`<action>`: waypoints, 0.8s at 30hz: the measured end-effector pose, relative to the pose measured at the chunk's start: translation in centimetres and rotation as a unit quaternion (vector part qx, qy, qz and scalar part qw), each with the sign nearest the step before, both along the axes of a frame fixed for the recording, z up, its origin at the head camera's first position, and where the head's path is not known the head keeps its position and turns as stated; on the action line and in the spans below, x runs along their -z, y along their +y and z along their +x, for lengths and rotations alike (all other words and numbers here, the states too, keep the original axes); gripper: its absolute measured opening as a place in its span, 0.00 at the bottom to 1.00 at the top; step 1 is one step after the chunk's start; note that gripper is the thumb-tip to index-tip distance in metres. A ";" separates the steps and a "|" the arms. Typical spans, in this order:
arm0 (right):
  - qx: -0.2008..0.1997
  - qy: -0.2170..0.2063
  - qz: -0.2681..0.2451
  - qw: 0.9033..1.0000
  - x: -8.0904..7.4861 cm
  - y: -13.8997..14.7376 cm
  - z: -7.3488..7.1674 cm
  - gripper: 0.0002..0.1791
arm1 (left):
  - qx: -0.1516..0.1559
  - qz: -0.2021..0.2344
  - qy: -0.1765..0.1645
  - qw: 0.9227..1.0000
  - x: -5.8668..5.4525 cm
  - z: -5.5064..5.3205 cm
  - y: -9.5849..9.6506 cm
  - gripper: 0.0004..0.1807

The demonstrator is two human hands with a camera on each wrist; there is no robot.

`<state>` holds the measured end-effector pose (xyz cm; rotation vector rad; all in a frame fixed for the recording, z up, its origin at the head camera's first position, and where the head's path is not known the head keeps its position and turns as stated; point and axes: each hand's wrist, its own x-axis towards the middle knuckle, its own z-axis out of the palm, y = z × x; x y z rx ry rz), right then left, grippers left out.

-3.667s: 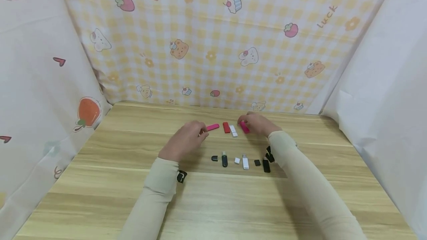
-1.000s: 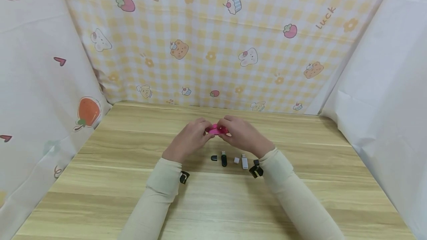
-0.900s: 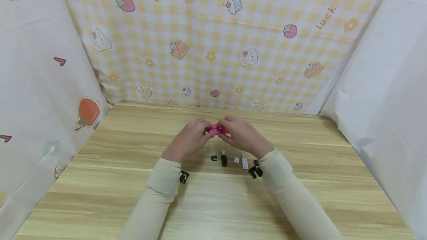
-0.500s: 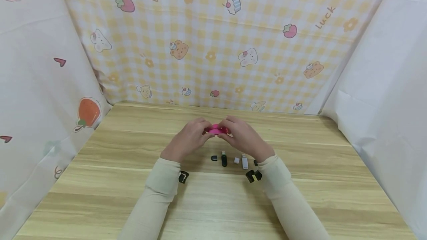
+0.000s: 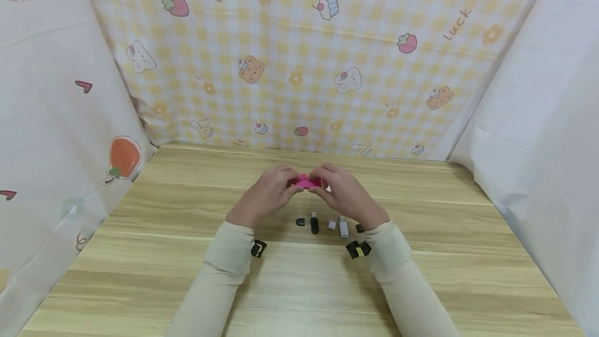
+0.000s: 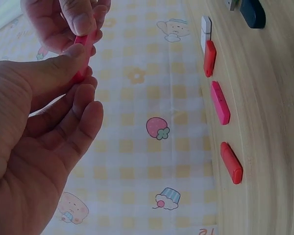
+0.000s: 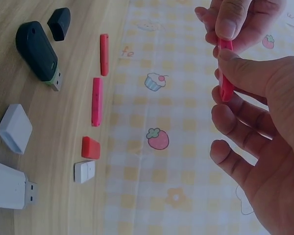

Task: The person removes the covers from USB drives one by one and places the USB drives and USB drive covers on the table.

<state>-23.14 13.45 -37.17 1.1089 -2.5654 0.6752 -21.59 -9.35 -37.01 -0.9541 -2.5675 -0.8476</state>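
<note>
My left hand (image 5: 264, 196) and right hand (image 5: 348, 196) meet near the back of the table, both pinching one pink USB stick (image 5: 306, 184). In the left wrist view, thumb and fingertips of each hand press the stick from either end. The right wrist view shows the stick's lower end (image 7: 226, 89) beneath my right thumb; fingers cover much of it, and whether its cap is on cannot be told. On the table behind lie another pink USB stick (image 6: 220, 103), two red ones (image 6: 231, 163) and a white one (image 6: 206, 30).
Nearer the front lie a black USB stick (image 5: 314, 223) with bare plug, its black cap (image 5: 300, 222), a white USB stick (image 5: 343, 227) with bare plug, a white cap (image 5: 331, 225) and another black cap (image 5: 360, 228). A patterned cloth (image 5: 299, 56) hangs behind the table.
Since the oldest frame, my right hand has carried the pink stick leftward from the right and my left hand has joined it. Over the last second both hands barely shift.
</note>
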 end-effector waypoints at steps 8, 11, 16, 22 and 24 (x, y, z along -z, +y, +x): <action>-0.010 -0.007 0.000 1.000 -0.3 0.6 0.0 0.09 | 0.008 0.007 -0.004 1.000 -0.4 0.3 0.1 0.09; -0.018 -0.006 -0.006 1.000 -0.3 0.7 -0.1 0.08 | 0.012 0.013 -0.009 1.000 -0.5 0.3 0.2 0.08; -0.023 -0.006 -0.006 1.000 -0.3 0.9 -0.1 0.08 | 0.011 0.015 -0.016 1.000 -0.6 0.3 0.1 0.08; -0.023 -0.009 -0.003 1.000 -0.4 0.9 -0.1 0.09 | 0.013 0.016 -0.018 1.000 -0.9 0.3 0.0 0.08; -0.024 -0.011 -0.003 1.000 -0.4 0.9 -0.1 0.09 | 0.015 0.016 -0.018 1.000 -1.0 0.4 0.1 0.08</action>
